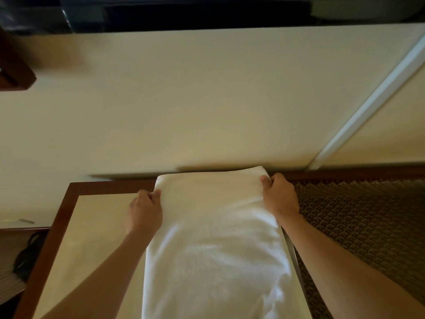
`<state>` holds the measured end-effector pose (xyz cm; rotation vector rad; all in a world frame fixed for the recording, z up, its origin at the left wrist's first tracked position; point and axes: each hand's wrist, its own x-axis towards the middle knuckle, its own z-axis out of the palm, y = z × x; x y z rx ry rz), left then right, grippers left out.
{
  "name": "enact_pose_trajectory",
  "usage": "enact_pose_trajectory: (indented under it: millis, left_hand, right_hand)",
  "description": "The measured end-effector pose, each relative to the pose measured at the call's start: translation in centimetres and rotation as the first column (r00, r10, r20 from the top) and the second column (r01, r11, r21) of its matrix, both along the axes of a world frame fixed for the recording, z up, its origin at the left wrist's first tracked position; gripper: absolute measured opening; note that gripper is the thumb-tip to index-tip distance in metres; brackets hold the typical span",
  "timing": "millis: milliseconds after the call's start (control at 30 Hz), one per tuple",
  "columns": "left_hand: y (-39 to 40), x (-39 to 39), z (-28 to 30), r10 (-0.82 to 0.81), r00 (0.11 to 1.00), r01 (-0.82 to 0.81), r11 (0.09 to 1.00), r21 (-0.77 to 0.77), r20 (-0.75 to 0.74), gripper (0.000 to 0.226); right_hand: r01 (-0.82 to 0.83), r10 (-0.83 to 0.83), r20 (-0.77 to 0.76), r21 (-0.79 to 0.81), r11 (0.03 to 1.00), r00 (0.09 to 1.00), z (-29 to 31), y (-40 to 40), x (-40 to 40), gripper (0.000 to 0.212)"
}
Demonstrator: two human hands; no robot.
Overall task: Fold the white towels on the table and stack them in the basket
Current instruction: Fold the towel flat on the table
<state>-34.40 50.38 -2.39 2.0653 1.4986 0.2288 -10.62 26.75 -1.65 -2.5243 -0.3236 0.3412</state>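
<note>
White towel (213, 245) lies along my tabletop's (92, 226) right edge, lengthwise fold made; my left hand (145, 210) and right hand (279, 196) pinch its far corners, fingers (264, 180) curled on cloth. Further folds and basket stacking remain, I judge; no basket shows.

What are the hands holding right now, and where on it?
Both hands grip the white towel at its far corners: left hand on the left corner, right hand on the right.

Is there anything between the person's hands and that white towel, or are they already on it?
Nothing visible is in the way. The left hand and right hand each grip a far corner of the white towel on the table.
</note>
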Motion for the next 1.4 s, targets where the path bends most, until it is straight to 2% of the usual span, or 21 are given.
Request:
enact_pose_trajectory:
  millis: [67,233,367,533,767,867,1000,1100,1200,1400]
  left_hand:
    - [-0.3,0.1,0.0,-0.002,0.999,0.004,0.999,0.049,-0.048,0.034]
    - [-1.1,-0.7,0.1,0.036,0.999,-0.035,0.998,0.045,-0.012,0.037]
    - [-2.4,-3.2,0.4,-0.013,1.000,0.013,1.000,0.016,-0.027,0.039]
    - [-4.3,-4.5,0.8,-0.027,0.996,0.022,0.998,-0.051,-0.088,0.044]
    - [-5.1,-4.5,0.6,-0.043,0.995,0.048,0.998,0.046,-0.093,0.042]
    - [-5.4,-5.0,1.0,-0.017,0.998,0.018,1.000,0.001,-0.056,0.043]
    - [-6.6,-6.8,1.5,0.009,0.999,-0.014,0.995,-0.101,-0.045,0.047]
    - [-7.5,-7.4,1.3,0.003,1.000,-0.004,0.991,-0.134,-0.010,0.045]
    - [-6.7,-7.9,0.6,-0.025,0.999,0.027,0.998,-0.059,0.034,0.041]
    - [-6.2,-8.9,-0.1,-0.083,0.996,0.084,0.996,0.038,-0.032,0.040]
  right_hand:
    - [0.020,-0.020,0.000,-0.011,1.000,1.000,0.0,0.3,-0.1,0.041]
    - [0.067,-0.064,-0.058,0.043,0.997,0.996,1.0,-0.5,-0.8,0.044]
    - [-0.023,0.014,-0.112,-0.078,0.997,0.994,1.3,-3.3,-3.0,0.057]
    - [-0.070,0.061,-0.089,-0.098,0.993,0.994,1.4,-4.3,-5.4,0.046]
    - [-0.014,0.007,-0.082,-0.078,0.997,0.997,1.5,-5.0,-5.5,0.044]
    - [0.065,-0.067,-0.125,-0.015,0.998,0.990,2.1,-5.7,-6.3,0.042]
    - [0.001,-0.016,-0.162,-0.087,0.996,0.987,2.4,-7.7,-8.8,0.046]
    - [-0.008,-0.001,-0.180,-0.049,0.999,0.984,2.2,-7.8,-9.8,0.041]
    - [-0.003,-0.010,-0.158,-0.083,0.997,0.987,1.8,-7.7,-9.9,0.039]
    - [-0.042,0.029,-0.083,-0.149,0.988,0.996,1.3,-7.5,-11.1,0.033]
